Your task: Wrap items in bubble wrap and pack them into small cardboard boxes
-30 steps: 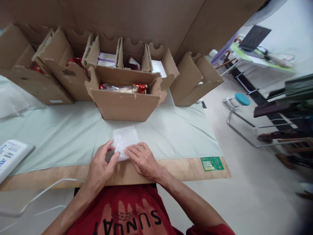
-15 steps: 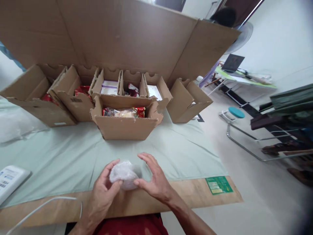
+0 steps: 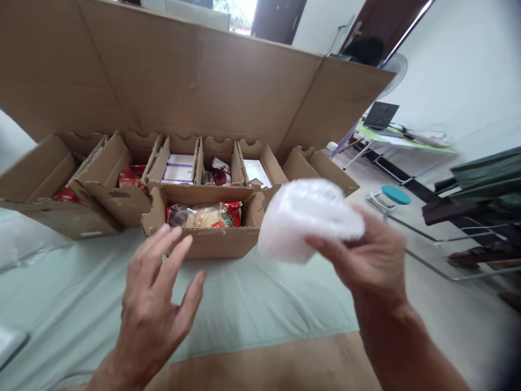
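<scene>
My right hand (image 3: pixel 368 260) is raised above the table's right side and pinches a folded clear plastic bag (image 3: pixel 307 217), which hangs in the air in front of the rightmost cardboard box. My left hand (image 3: pixel 157 298) floats open over the pale green cloth (image 3: pixel 81 277), fingers spread, holding nothing. Just beyond it stands a low cardboard box (image 3: pixel 211 225) with red and yellow snack packets (image 3: pixel 205 214) inside.
A row of open cardboard boxes (image 3: pixel 114 184) with red packets and white packs lines the back, under a tall cardboard wall (image 3: pixel 183 81). The wooden table edge (image 3: pixel 285 366) runs along the front. A teal stool (image 3: pixel 393 195) and a metal frame stand on the floor at right.
The right hand has lifted the plastic bag off the table, up and to the right. The left hand let go of it and opened. The camera tilted up.
</scene>
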`<act>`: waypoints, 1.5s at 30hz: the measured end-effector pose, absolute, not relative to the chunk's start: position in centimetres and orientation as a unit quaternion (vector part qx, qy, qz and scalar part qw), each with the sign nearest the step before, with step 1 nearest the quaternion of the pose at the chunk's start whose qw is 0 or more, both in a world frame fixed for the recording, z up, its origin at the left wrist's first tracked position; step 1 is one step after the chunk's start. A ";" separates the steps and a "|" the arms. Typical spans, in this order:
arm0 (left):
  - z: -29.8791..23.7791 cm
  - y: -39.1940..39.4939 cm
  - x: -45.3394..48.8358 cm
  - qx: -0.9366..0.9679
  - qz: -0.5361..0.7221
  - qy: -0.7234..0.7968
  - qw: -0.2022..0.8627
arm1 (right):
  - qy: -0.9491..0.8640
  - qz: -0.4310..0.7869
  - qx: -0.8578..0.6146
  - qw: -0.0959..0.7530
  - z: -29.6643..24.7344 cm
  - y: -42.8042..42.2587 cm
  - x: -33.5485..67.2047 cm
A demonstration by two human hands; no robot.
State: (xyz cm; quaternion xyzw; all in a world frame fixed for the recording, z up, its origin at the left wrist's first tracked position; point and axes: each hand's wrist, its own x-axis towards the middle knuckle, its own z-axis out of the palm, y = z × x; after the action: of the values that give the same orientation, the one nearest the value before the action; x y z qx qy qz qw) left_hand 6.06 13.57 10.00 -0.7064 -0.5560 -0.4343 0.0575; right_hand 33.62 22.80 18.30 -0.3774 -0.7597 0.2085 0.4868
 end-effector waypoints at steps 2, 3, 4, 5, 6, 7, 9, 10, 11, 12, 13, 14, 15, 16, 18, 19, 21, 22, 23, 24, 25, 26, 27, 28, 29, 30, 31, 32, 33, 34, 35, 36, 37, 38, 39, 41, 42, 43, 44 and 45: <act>11.0 16.0 5.9 -0.722 -0.380 -0.567 0.113 | -0.780 0.137 -0.373 0.483 20.1 25.8 32.9; 11.2 16.9 5.9 -0.727 -0.360 -0.573 0.119 | -0.806 0.126 -0.362 0.451 20.7 27.1 32.2; 11.1 17.5 5.8 -0.728 -0.349 -0.578 0.119 | -0.837 0.131 -0.346 0.403 21.1 28.4 31.3; 11.0 17.9 5.8 -0.729 -0.346 -0.579 0.116 | -0.867 0.146 -0.329 0.346 21.4 29.5 30.4; 10.8 17.9 5.8 -0.730 -0.349 -0.576 0.112 | -0.891 0.163 -0.313 0.287 21.4 30.5 29.4; 10.5 17.8 5.8 -0.730 -0.356 -0.573 0.108 | -0.909 0.179 -0.299 0.228 21.3 31.3 28.6; 10.3 17.4 5.7 -0.728 -0.367 -0.570 0.103 | -0.933 0.209 -0.269 0.119 20.5 32.5 27.1; 10.2 17.2 5.6 -0.728 -0.368 -0.570 0.101 | -0.939 0.221 -0.252 0.083 19.8 33.0 26.6; 10.2 17.0 5.6 -0.728 -0.366 -0.571 0.100 | -0.942 0.231 -0.237 0.064 19.1 33.3 26.1; 10.2 16.9 5.6 -0.728 -0.363 -0.572 0.099 | -0.942 0.239 -0.225 0.064 18.2 33.5 25.7; 10.3 16.9 5.6 -0.729 -0.360 -0.574 0.097 | -0.941 0.244 -0.221 0.078 17.3 33.7 25.3; 10.3 17.0 5.6 -0.730 -0.358 -0.574 0.097 | -0.939 0.244 -0.223 0.094 16.4 33.8 25.0; 10.3 17.1 5.6 -0.730 -0.358 -0.574 0.096 | -0.937 0.245 -0.228 0.104 15.6 33.9 24.6; 10.3 17.2 5.6 -0.730 -0.359 -0.574 0.096 | -0.934 0.247 -0.234 0.107 14.9 34.0 24.3; 10.3 17.3 5.6 -0.727 -0.364 -0.575 0.093 | -0.926 0.261 -0.249 0.109 13.9 34.1 23.9; 10.3 17.4 5.6 -0.726 -0.366 -0.575 0.091 | -0.922 0.268 -0.257 0.108 13.7 34.2 23.9; 10.3 17.4 5.6 -0.726 -0.368 -0.574 0.091 | -0.924 0.268 -0.259 0.086 13.8 34.3 24.0; 10.3 17.4 5.5 -0.728 -0.367 -0.572 0.092 | -0.930 0.260 -0.252 0.061 14.0 34.3 24.2; 10.3 17.4 5.5 -0.730 -0.366 -0.570 0.093 | -0.937 0.251 -0.239 0.034 14.4 34.2 24.4; 10.3 17.4 5.5 -0.731 -0.364 -0.569 0.094 | -0.942 0.248 -0.224 0.015 14.7 34.1 24.5; 10.3 17.4 5.5 -0.732 -0.363 -0.569 0.095 | -0.945 0.248 -0.211 0.006 15.0 34.0 24.6; 10.3 17.4 5.5 -0.733 -0.362 -0.568 0.096 | -0.948 0.247 -0.202 0.003 15.3 33.9 24.6; 10.3 17.4 5.5 -0.733 -0.362 -0.568 0.096 | -0.952 0.235 -0.197 -0.006 15.5 33.7 24.5; 10.3 17.5 5.5 -0.730 -0.364 -0.569 0.098 | -0.958 0.211 -0.194 -0.025 15.7 33.5 24.3; 10.3 17.5 5.6 -0.728 -0.366 -0.571 0.099 | -0.964 0.176 -0.191 -0.056 15.8 33.3 23.9; 10.3 17.5 5.6 -0.726 -0.367 -0.573 0.100 | -0.968 0.137 -0.187 -0.096 15.9 33.2 23.5; 10.2 17.6 5.6 -0.725 -0.367 -0.574 0.100 | -0.969 0.101 -0.182 -0.136 16.0 33.0 23.2; 10.2 17.6 5.6 -0.725 -0.367 -0.574 0.101 | -0.967 0.077 -0.175 -0.171 16.1 33.0 22.9; 10.1 17.7 5.6 -0.725 -0.366 -0.574 0.104 | -0.963 0.063 -0.171 -0.200 16.3 32.9 22.7; 10.1 17.9 5.6 -0.726 -0.364 -0.573 0.108 | -0.958 0.059 -0.170 -0.222 16.5 32.9 22.8; 10.0 18.0 5.6 -0.728 -0.363 -0.572 0.112 | -0.955 0.060 -0.174 -0.233 16.8 33.0 22.9; 10.0 18.1 5.6 -0.729 -0.361 -0.570 0.116 | -0.953 0.068 -0.182 -0.232 17.2 33.0 23.3; 10.0 18.2 5.6 -0.730 -0.361 -0.568 0.118 | -0.954 0.079 -0.193 -0.217 17.7 33.0 23.9; 10.1 18.2 5.6 -0.731 -0.362 -0.566 0.119 | -0.957 0.090 -0.207 -0.185 18.1 33.0 24.6; 10.2 18.0 5.7 -0.730 -0.368 -0.563 0.121 | -0.960 0.096 -0.223 -0.137 18.6 32.8 25.4; 10.4 17.4 5.8 -0.716 -0.394 -0.562 0.126 | -0.961 0.094 -0.260 -0.005 19.6 32.0 27.5; 10.5 16.9 5.8 -0.699 -0.415 -0.568 0.130 | -0.953 0.090 -0.281 0.066 20.0 31.2 28.7; 10.6 16.3 5.8 -0.675 -0.440 -0.577 0.134 | -0.940 0.084 -0.302 0.135 20.2 30.3 30.0; 10.5 15.7 5.7 -0.646 -0.464 -0.591 0.135 | -0.922 0.080 -0.323 0.198 20.3 29.2 31.2; 10.3 15.1 5.6 -0.616 -0.485 -0.608 0.126 | -0.900 0.077 -0.344 0.257 20.2 27.9 32.5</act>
State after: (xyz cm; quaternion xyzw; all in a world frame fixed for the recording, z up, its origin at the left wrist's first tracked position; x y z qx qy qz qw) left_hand 5.56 15.12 10.31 -0.6157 -0.6079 -0.4853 0.1259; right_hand 32.51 27.91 20.17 -0.3439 -0.9000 0.0766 0.2566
